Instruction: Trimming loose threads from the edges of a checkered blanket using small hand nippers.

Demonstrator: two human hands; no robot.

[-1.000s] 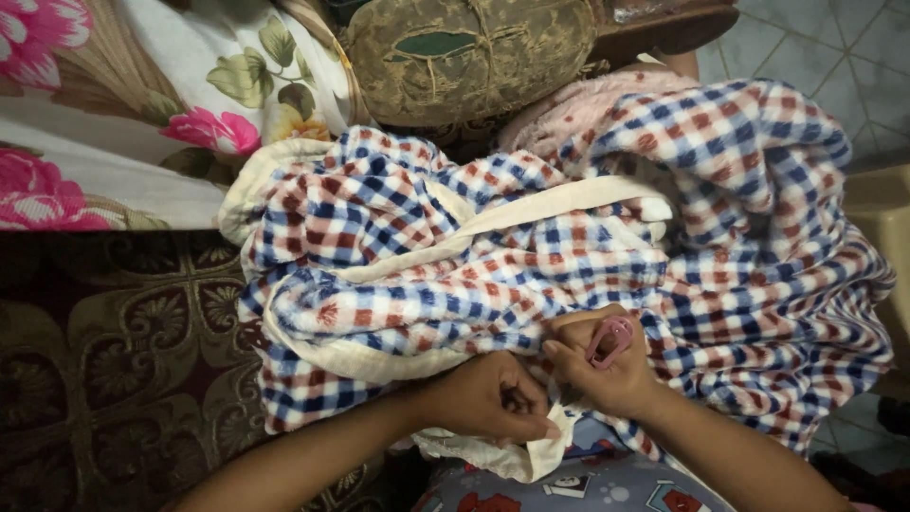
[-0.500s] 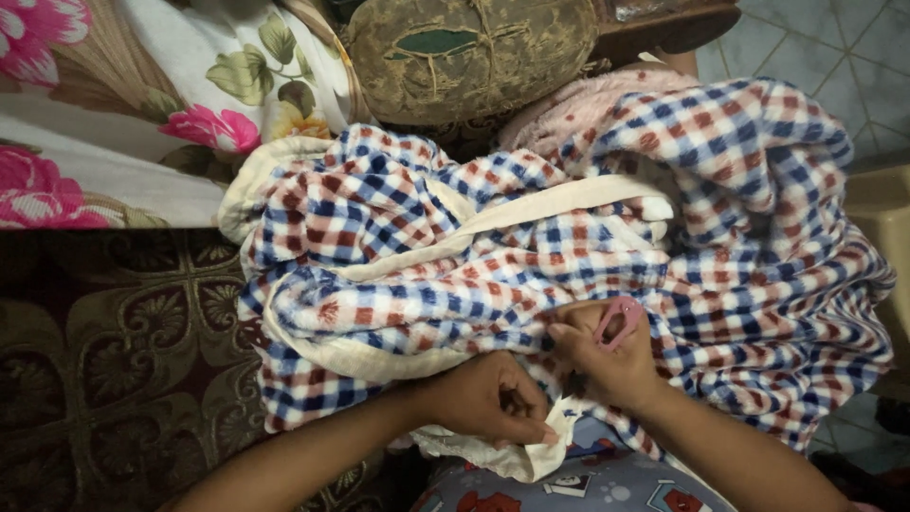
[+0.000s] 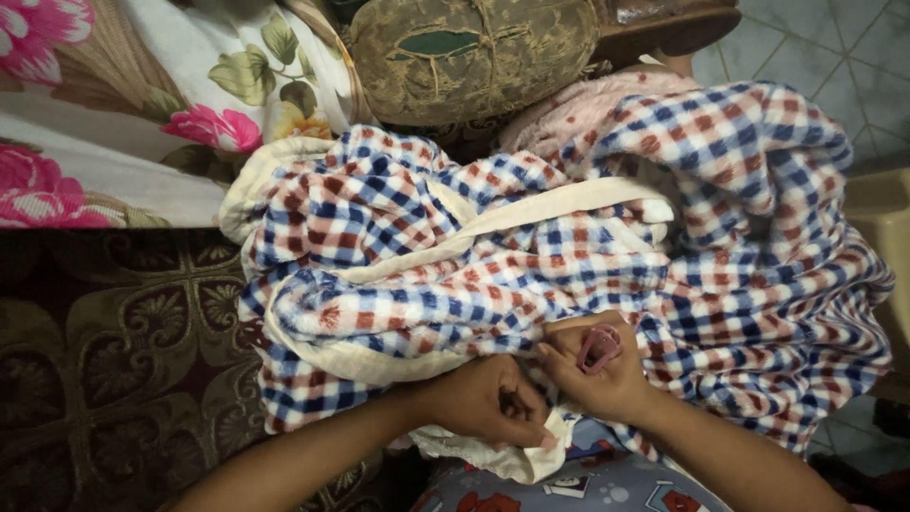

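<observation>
A crumpled blanket (image 3: 531, 246), checked in red, blue and white with a cream border, lies heaped in front of me. My left hand (image 3: 488, 403) pinches the blanket's cream edge at its near side, fingers curled. Right beside it, my right hand (image 3: 602, 365) is closed around a small pink object (image 3: 599, 346) and rests against the checked cloth. The two hands touch each other. What the pink object is cannot be made out.
A floral sheet with pink flowers (image 3: 142, 104) lies at the far left. A dark patterned cover (image 3: 123, 360) spreads at the near left. An olive embroidered cushion (image 3: 474, 52) sits beyond the blanket, a pink fuzzy cloth (image 3: 588, 109) beside it. Tiled floor (image 3: 825, 57) shows at the right.
My right hand has shifted slightly, turning the pink object in its grip. The left hand and the blanket stay almost where they were.
</observation>
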